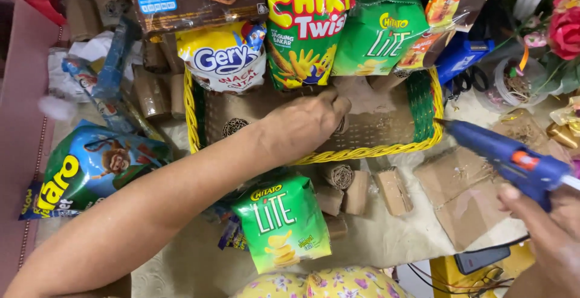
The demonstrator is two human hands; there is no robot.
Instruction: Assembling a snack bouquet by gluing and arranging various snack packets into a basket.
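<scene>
Cardboard roll (342,124): one, brown, pressed inside one yellow-and-green woven basket (192,116) by closed left hand (305,123). Blue glue gun (513,162): one, gripped in right hand (553,231). Snack bags: four stood along basket rear; one green bag (284,222) laid in front.

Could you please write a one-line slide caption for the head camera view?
Left hand presses a cardboard roll into a yellow wicker basket; right hand holds a blue glue gun.
</scene>
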